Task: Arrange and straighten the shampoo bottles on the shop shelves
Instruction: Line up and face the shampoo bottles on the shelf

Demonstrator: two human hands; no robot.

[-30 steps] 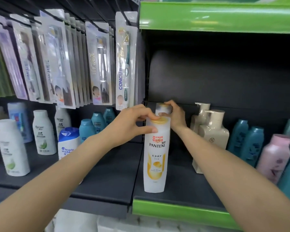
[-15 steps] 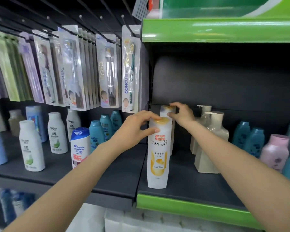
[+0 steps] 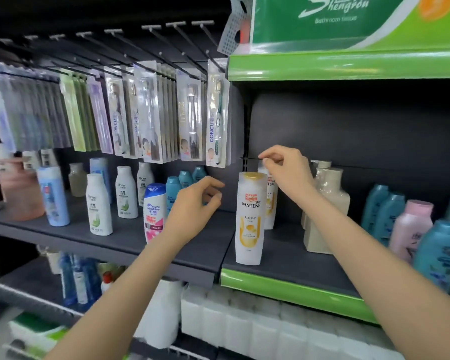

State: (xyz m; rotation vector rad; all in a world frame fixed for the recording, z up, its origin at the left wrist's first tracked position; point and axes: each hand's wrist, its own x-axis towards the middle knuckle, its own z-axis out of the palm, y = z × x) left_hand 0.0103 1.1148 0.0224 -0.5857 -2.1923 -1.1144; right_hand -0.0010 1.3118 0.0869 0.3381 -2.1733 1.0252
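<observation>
White Pantene bottle (image 3: 249, 219) upright, label forward, seemingly untouched.

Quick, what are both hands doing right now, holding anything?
Left hand: open, fingers loosely curled, holding nothing.
Right hand: open, empty, hovering above the rear white Pantene bottle.

- "PANTENE" on the white bottle with the yellow cap (image 3: 249, 219), between the two grips.
- "head & shoulders" on the blue-capped bottle (image 3: 153, 211), just left of the left grip.
- "CONCU" on the hanging toothbrush pack (image 3: 217, 118), above the left grip.
- "Bathroom tissue" on the green pack (image 3: 348, 20), high above the right grip.
</observation>
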